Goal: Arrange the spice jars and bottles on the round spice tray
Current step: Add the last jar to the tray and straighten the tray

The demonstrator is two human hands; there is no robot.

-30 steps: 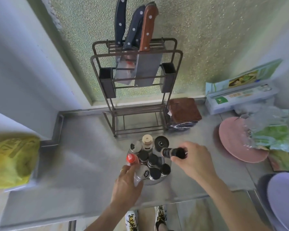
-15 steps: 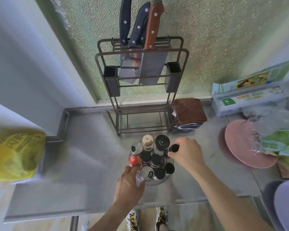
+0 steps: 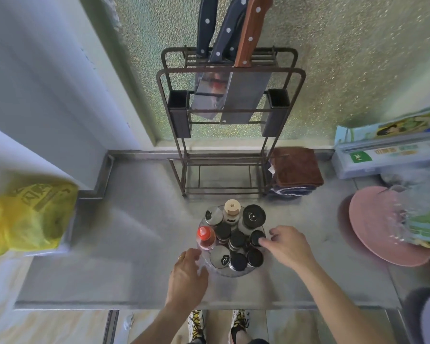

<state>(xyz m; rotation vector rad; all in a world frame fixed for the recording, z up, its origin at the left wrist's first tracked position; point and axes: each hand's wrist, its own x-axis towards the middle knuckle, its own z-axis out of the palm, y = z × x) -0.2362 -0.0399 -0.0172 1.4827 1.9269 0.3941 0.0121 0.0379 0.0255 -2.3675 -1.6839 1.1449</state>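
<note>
Head view shows what has just changed: the black-capped jar (image 3: 257, 237) that the right hand (image 3: 287, 245) was carrying on its side a second ago now stands upright on the round spice tray (image 3: 236, 272), at the tray's right edge. That looks like the last loose bottle, since every jar in sight stands on the tray, so the arranging seems close to done. The right hand sits just right of the tray, palm down, fingertips touching the jar's cap; whether they still pinch it or have let go, I cannot tell. The left hand (image 3: 188, 275) has slipped back from the shaker (image 3: 220, 256) it steadied and now lies at the tray's near-left rim, fingers loosely curled and holding nothing. The red-capped bottle (image 3: 204, 236) stands on the tray's left side.
</note>
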